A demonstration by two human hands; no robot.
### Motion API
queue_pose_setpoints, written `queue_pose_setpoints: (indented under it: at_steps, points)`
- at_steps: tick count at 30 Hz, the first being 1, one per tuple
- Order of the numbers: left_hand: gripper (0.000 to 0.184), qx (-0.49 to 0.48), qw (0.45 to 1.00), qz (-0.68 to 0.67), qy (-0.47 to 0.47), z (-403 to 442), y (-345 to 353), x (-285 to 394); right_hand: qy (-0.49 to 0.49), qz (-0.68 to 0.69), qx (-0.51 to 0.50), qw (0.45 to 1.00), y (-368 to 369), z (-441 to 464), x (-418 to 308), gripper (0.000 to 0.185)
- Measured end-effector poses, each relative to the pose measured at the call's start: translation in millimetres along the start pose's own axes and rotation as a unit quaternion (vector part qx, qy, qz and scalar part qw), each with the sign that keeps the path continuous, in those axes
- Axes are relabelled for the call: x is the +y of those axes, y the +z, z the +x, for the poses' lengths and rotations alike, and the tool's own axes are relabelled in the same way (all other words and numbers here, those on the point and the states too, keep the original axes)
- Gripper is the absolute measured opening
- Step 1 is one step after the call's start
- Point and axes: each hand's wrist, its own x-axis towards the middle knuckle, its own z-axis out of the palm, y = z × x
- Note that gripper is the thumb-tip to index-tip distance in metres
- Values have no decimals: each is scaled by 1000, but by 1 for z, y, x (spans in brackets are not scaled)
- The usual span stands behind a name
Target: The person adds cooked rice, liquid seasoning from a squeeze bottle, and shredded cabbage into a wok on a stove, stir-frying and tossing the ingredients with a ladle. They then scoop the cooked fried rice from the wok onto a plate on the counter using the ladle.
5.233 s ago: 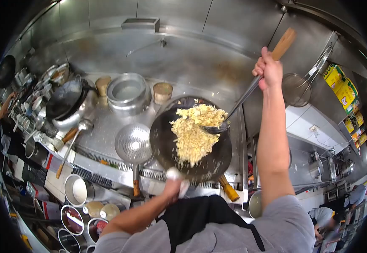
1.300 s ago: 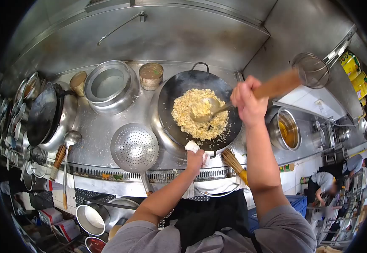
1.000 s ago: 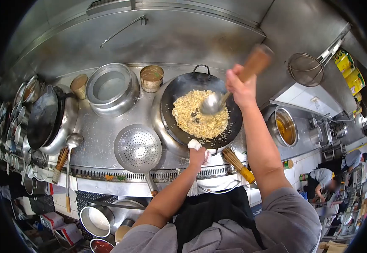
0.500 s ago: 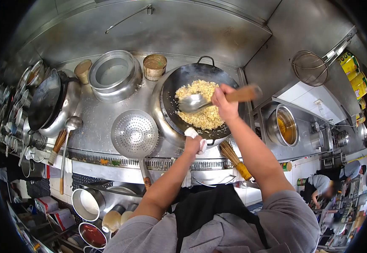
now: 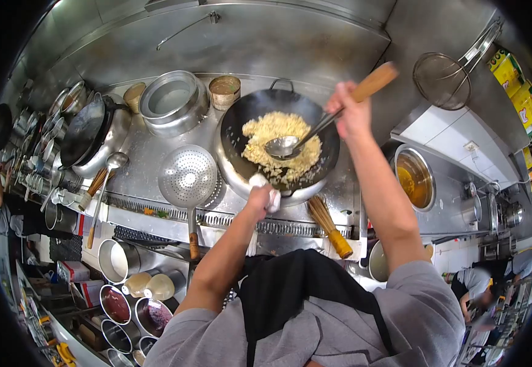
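Note:
A black wok (image 5: 229, 110) sits on the round metal burner ring, holding yellowish fried rice (image 5: 272, 125). My right hand (image 5: 353, 113) is closed around the shaft of a metal ladle (image 5: 284, 147), just below its wooden handle. The ladle's bowl rests on or in the rice. At the wok's near rim, my left hand (image 5: 261, 202) is closed on a white cloth (image 5: 258, 181). The wok's near handle is hidden by that hand and cloth. A perforated strainer (image 5: 186, 174) lies left of the wok; a bamboo brush (image 5: 327, 226) leans at its near right.
A large metal pot (image 5: 171, 101) and a tin can (image 5: 224, 92) stand behind. Stacked woks (image 5: 85, 131) and another ladle (image 5: 116, 161) are at left. At right are a pot of yellow liquid (image 5: 414, 178) and a hanging wire strainer (image 5: 442, 81). Other people (image 5: 474, 284) work far right.
My right hand has moved right and up, with the ladle's handle now angled more steeply. The rice has shifted and bunched within the wok. The whole view has shifted slightly.

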Motion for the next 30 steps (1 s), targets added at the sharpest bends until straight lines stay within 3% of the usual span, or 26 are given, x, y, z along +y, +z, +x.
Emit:
queue_pose_setpoints:
  at_steps: [1,3,4,6,7,9,10,11,12,13,14,17,19,20,21,22,24,26,29,30]
  points:
    - [18,17,1000,-11,3,-34,8,6,11,21,-15,1000,11,0,-43,30]
    - [22,56,998,22,20,-98,4,-7,-48,48,-159,985,26,-1,-119,35]
    - [23,78,994,68,29,-120,-5,-18,-74,24,-161,984,43,-11,-157,37]
    - [23,44,998,36,33,-167,10,-2,-145,10,-193,970,65,-31,-201,34]
    - [19,75,996,-11,42,-169,26,11,-132,-17,-130,983,71,-29,-193,31]
    - [13,19,993,-115,22,-114,31,16,-84,-129,34,987,77,-14,-133,28]
    - [17,-19,997,-71,11,-79,27,13,34,-303,142,942,93,-18,-98,31]
    - [19,6,999,-46,11,-55,16,-2,92,-348,162,919,92,-12,-34,29]
    - [23,30,999,-23,12,-40,6,-15,36,-144,124,981,63,6,45,26]
    - [25,25,997,-19,66,-45,-8,-43,14,-135,121,983,63,13,36,26]
    - [27,22,991,-13,129,-52,-27,-63,-16,-121,113,986,67,30,20,25]
    - [32,2,995,-25,101,-128,-59,-73,-50,-68,68,994,83,57,-66,25]
    - [35,-20,992,-55,109,-162,-49,-48,-65,-112,67,989,99,57,-116,33]
    - [31,-29,993,-96,64,-157,-39,-37,-34,-73,15,997,95,52,-134,37]
    - [19,25,992,-113,56,-138,-20,-22,-27,-77,25,996,97,39,-129,38]
    - [17,1,991,-125,42,-125,-6,9,-29,-79,32,996,102,31,-125,39]
    - [18,-16,991,-131,1,-69,10,22,3,-211,177,961,110,20,-44,36]
    - [18,-19,998,-51,40,-32,-15,-10,40,-125,159,979,84,12,49,31]
    - [32,-4,987,43,157,-35,-60,-91,-49,-117,53,990,79,34,20,29]
    - [39,-20,994,-19,109,-116,-37,-40,-37,-123,49,990,83,48,-2,30]
